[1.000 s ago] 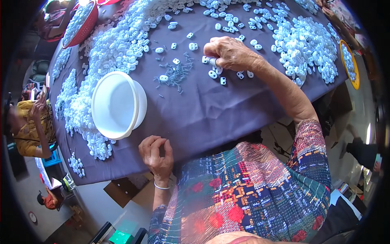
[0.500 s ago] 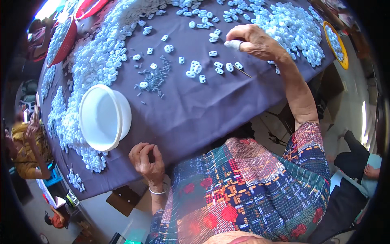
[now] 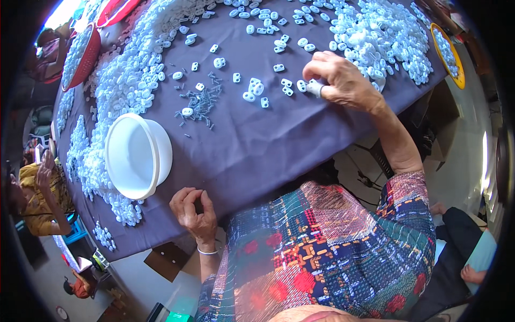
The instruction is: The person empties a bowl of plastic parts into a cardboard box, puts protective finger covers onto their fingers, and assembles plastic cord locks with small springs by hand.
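My right hand is low over the dark tablecloth at the right, its fingers bent and drawn together. A white wrap covers one fingertip; whatever the fingers grip is hidden. Close beside them lie small white two-holed oval plastic pieces. My left hand rests at the table's front edge with fingers curled inward, a bracelet on its wrist. What it may hold is out of sight. Near it stands a white plastic basin, tilted in view. Small grey pins lie scattered mid-table among loose white pieces.
Heaps of white pieces cover the left side and the far right. A red basket and a yellow-rimmed tray hold more. Another person in yellow sits at the left; someone's legs show at the right.
My right hand has come down and nearer, over the spot where a thin stick lay beside a white piece; that stick is now hidden. My left hand has stayed put.
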A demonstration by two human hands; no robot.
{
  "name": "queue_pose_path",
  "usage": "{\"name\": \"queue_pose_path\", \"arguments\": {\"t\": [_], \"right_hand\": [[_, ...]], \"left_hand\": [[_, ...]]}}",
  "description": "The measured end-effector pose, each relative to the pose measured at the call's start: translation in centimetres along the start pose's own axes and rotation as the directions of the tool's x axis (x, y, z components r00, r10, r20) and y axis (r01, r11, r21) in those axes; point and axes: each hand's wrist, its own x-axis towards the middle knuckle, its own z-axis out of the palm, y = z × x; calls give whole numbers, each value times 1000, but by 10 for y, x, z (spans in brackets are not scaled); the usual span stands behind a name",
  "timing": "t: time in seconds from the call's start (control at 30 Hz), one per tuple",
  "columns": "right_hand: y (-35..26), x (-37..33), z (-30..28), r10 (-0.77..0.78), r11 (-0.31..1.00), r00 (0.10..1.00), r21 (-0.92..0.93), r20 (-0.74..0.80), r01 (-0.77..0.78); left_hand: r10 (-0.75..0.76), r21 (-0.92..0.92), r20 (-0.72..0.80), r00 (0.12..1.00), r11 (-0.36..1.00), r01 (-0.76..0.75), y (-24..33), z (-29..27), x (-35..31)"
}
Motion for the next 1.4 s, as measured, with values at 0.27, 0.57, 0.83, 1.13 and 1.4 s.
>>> {"name": "queue_pose_path", "arguments": {"t": [0.27, 0.57, 0.83, 1.13, 1.4], "right_hand": [[-12, 16, 15, -71, 992, 997, -102, 44, 75], [-21, 35, 32, -241, 966, 970, 89, -46, 244], [-36, 45, 43, -246, 969, 969, -6, -32, 246], [-38, 44, 48, -351, 936, 936, -34, -36, 350], [-55, 40, 57, -377, 926, 926, -44, -35, 375]], "left_hand": [[14, -3, -4, 1000, 1000, -14, -5, 1, -1], [29, -20, -13, 1000, 999, -29, -6, 1, 0], [22, -16, -21, 1000, 1000, -22, -5, 0, -1], [27, -36, -21, 999, 999, -28, -6, 3, -1], [43, -19, -37, 998, 999, -43, -6, 1, 1]]}}
